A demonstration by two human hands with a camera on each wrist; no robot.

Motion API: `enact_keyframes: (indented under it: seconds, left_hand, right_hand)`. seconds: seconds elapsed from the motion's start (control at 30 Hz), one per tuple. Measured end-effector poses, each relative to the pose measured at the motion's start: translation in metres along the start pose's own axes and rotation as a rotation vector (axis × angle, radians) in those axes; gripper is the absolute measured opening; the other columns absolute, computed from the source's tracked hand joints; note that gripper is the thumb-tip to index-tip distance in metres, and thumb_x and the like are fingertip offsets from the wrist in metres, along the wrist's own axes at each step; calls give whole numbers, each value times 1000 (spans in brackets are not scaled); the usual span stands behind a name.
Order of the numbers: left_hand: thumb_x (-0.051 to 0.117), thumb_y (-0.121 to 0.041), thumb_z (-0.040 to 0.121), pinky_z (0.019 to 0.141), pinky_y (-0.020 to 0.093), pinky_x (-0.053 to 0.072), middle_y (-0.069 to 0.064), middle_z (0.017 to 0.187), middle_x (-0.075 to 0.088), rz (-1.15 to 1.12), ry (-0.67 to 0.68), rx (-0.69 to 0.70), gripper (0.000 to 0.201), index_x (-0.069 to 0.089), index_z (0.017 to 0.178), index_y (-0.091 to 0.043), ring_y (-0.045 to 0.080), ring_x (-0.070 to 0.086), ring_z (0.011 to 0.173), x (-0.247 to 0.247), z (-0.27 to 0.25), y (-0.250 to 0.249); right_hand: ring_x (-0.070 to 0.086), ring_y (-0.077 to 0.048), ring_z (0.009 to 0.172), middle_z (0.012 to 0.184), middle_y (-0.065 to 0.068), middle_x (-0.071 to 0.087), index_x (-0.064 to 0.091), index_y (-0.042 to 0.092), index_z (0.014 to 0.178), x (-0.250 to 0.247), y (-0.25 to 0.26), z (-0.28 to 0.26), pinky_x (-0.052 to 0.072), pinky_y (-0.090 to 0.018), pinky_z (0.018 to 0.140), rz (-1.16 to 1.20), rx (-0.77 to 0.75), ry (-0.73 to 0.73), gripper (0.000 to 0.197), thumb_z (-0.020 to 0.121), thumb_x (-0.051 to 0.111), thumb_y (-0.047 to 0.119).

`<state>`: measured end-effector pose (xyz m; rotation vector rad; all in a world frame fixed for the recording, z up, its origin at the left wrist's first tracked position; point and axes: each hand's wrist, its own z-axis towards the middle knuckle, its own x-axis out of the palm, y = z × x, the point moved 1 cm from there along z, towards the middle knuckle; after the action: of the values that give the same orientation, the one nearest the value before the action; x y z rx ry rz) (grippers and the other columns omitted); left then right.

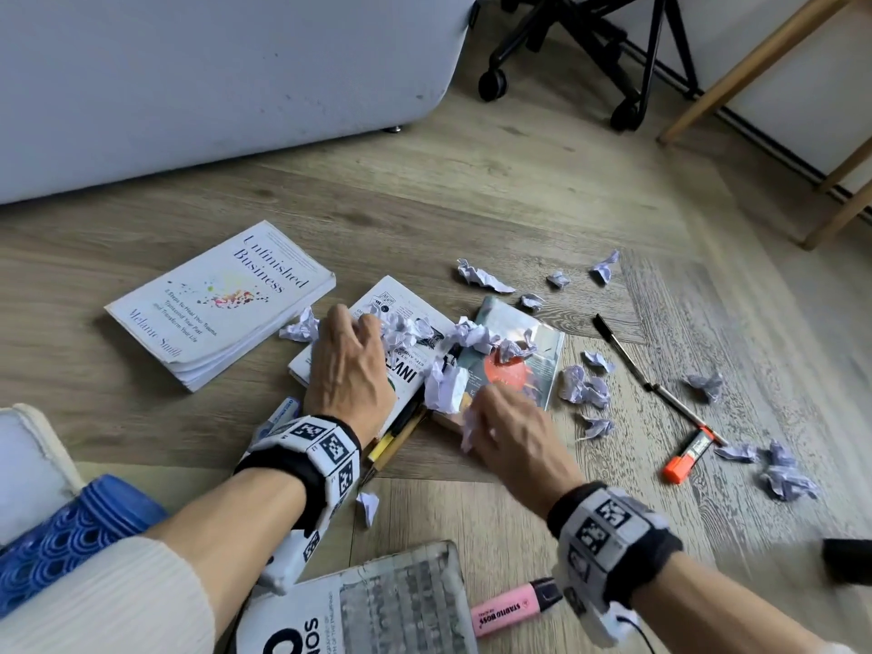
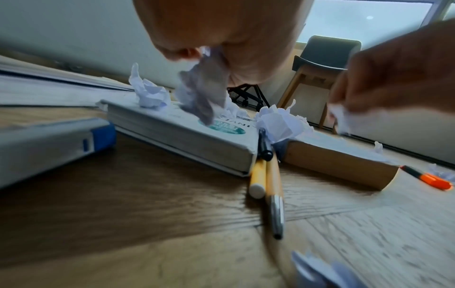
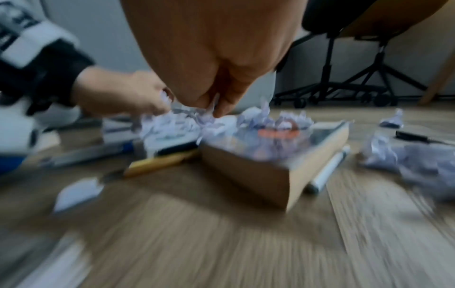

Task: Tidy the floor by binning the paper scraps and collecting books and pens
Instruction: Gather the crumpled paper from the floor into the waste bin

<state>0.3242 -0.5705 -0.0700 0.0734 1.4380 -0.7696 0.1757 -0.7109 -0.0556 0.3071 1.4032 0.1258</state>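
Note:
Crumpled white paper scraps (image 1: 443,384) lie over two books in the middle of the wooden floor: a white one (image 1: 401,295) and a teal one with an orange disc (image 1: 547,356). My left hand (image 1: 365,325) is over the white book, its fingers pinching a hanging scrap (image 2: 204,93). Over the teal book's near edge, my right hand (image 1: 476,408) grips another scrap (image 1: 468,429). Two yellow pens (image 1: 391,446) lie between the books, and a blue-capped marker (image 1: 283,410) lies by my left wrist. A third white book (image 1: 222,299) lies to the left.
More scraps (image 1: 585,387) litter the floor to the right, around a black pen (image 1: 627,356) and an orange highlighter (image 1: 686,457). A pink highlighter (image 1: 514,606) and a newspaper (image 1: 377,601) lie nearest me. A blue perforated container (image 1: 71,526) is lower left. A grey sofa (image 1: 212,63) and an office chair (image 1: 590,54) stand behind.

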Motion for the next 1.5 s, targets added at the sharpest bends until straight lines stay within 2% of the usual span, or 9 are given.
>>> enact_keyframes:
  seconds: [0.2, 0.4, 0.47, 0.6, 0.83, 0.93, 1.13, 1.27, 1.5]
  left_hand:
    - [53, -26, 78, 99, 66, 33, 17, 155, 2, 46, 240, -79, 86, 6, 150, -27, 40, 16, 138, 15, -2, -5]
    - [31, -50, 97, 104, 70, 19, 6, 160, -14, 176, 311, 63, 66, -7, 150, -41, 37, 5, 146, 41, -3, -7]
    - [27, -53, 97, 103, 62, 26, 6, 160, 4, 243, 322, 104, 58, 10, 150, -37, 36, 14, 142, 42, -4, -5]
    - [44, -46, 92, 78, 46, 43, 11, 131, 42, 237, 230, 195, 39, 47, 126, -27, 32, 41, 110, 41, -4, -5]
    - [55, -32, 93, 45, 31, 38, 11, 96, 46, 130, 198, 245, 18, 48, 95, -15, 26, 53, 67, 42, -5, -4]
    - [50, -31, 95, 50, 30, 33, 10, 95, 54, 65, 218, 173, 19, 53, 90, -13, 26, 57, 67, 33, -2, -5]
    - [52, -44, 87, 60, 28, 31, 4, 83, 66, -22, 314, 42, 30, 54, 73, -18, 26, 56, 73, 18, -9, 8]
    - [58, -18, 81, 60, 31, 40, 12, 77, 65, -178, 152, -184, 8, 53, 85, -14, 30, 63, 73, 2, 2, 25]
    - [56, -10, 86, 62, 33, 36, 17, 106, 45, -128, 94, -340, 62, 33, 141, -27, 22, 41, 72, -6, 10, 76]
  right_hand:
    - [45, -20, 63, 77, -7, 52, 54, 3, 102, -23, -53, 74, 34, -22, 52, -107, 260, -157, 22, 83, 51, -7]
    - [45, -35, 105, 127, -16, 43, 41, 20, 129, 18, -66, 107, 46, -44, 76, -296, 473, 269, 64, 92, 13, 64]
    - [46, -35, 102, 123, -14, 41, 41, 29, 123, 34, -60, 110, 44, -42, 69, -297, 470, 280, 77, 79, -1, 77]
    - [54, -32, 83, 112, -15, 44, 43, 21, 112, 37, -46, 105, 51, -43, 66, -321, 323, 163, 38, 96, 29, 53]
    - [50, -23, 72, 94, -8, 51, 50, 9, 102, 27, -67, 79, 48, -41, 62, 15, 290, -59, 18, 92, 44, 22]
    - [50, -17, 74, 100, -4, 55, 61, 16, 106, 21, -56, 68, 36, -21, 54, -9, 208, -115, 27, 91, 39, 21]
    - [53, -21, 77, 106, -7, 47, 55, 15, 105, 37, -10, 42, 45, -31, 52, -185, 56, 135, 42, 88, 51, 54]
    - [54, -27, 79, 105, -10, 48, 53, 14, 104, 38, -6, 46, 44, -33, 53, -222, -97, 220, 28, 94, 46, 39]
    - [37, -17, 60, 77, 1, 41, 35, 21, 70, 29, 6, 74, 29, -27, 55, 104, 124, -86, 12, 76, 45, 23]
